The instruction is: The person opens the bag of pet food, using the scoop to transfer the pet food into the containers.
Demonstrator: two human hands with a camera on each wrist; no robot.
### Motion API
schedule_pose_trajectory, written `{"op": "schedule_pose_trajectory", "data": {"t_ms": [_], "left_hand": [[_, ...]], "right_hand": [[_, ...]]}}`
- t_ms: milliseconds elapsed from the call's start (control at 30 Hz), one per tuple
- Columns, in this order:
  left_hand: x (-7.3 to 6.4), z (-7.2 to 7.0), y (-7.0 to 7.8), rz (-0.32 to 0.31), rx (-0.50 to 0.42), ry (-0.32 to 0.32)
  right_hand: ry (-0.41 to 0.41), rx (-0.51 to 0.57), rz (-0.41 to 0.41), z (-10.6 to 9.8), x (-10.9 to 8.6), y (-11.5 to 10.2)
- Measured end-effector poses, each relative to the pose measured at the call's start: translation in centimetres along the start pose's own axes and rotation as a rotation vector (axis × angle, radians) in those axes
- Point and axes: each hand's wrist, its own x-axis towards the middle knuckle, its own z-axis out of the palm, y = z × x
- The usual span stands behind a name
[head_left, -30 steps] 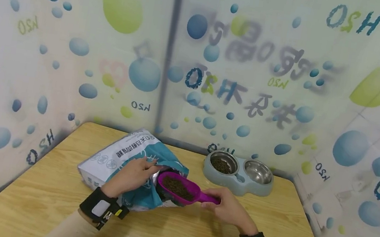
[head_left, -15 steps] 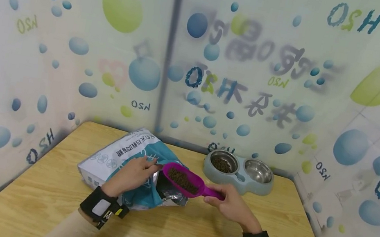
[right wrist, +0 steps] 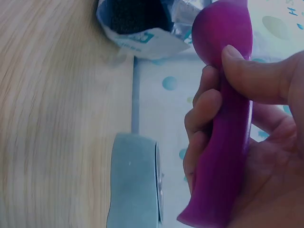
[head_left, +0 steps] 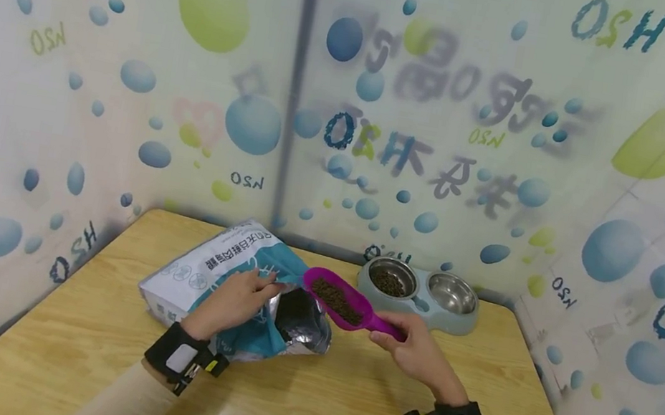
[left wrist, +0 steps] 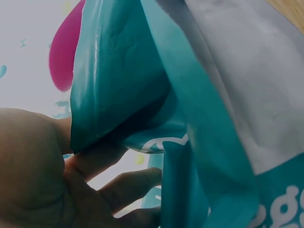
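A white and teal pet food bag lies on its side, its silver-lined mouth facing right. My left hand pinches the upper edge of that mouth; in the left wrist view a teal fold passes between thumb and fingers. My right hand grips the handle of a magenta scoop, fingers wrapped around it in the right wrist view. Brown kibble fills much of the scoop, which is held level just above and right of the bag's mouth. More dark kibble shows inside the bag.
A grey-blue double pet bowl stands at the back right of the wooden table. Its left steel dish holds kibble; the right steel dish shows bare metal. A printed curtain wall encloses the table's back and sides.
My right hand has lifted the loaded scoop out of the bag's mouth, moving it up and to the right. The left hand stays on the bag's edge.
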Motion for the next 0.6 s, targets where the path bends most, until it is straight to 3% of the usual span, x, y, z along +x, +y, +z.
{"op": "schedule_pose_trajectory", "data": {"t_ms": [33,133,367,600], "left_hand": [[0.0,0.0,0.0,-0.001,0.0,-0.001],[0.1,0.1,0.1,-0.005,0.001,-0.002],[0.0,0.2,-0.2,-0.002,0.009,0.006],[0.0,0.2,-0.3,-0.009,0.025,0.02]], "right_hand": [[0.001,0.01,-0.049,-0.2,-0.1,1.1],[0.034,-0.004,-0.037,-1.0,-1.0,1.4],[0.142,-0.149,0.211,-2.6,-3.0,0.5],[0.215,-0.27,0.231,-4.2,-4.7,1.5]]}}
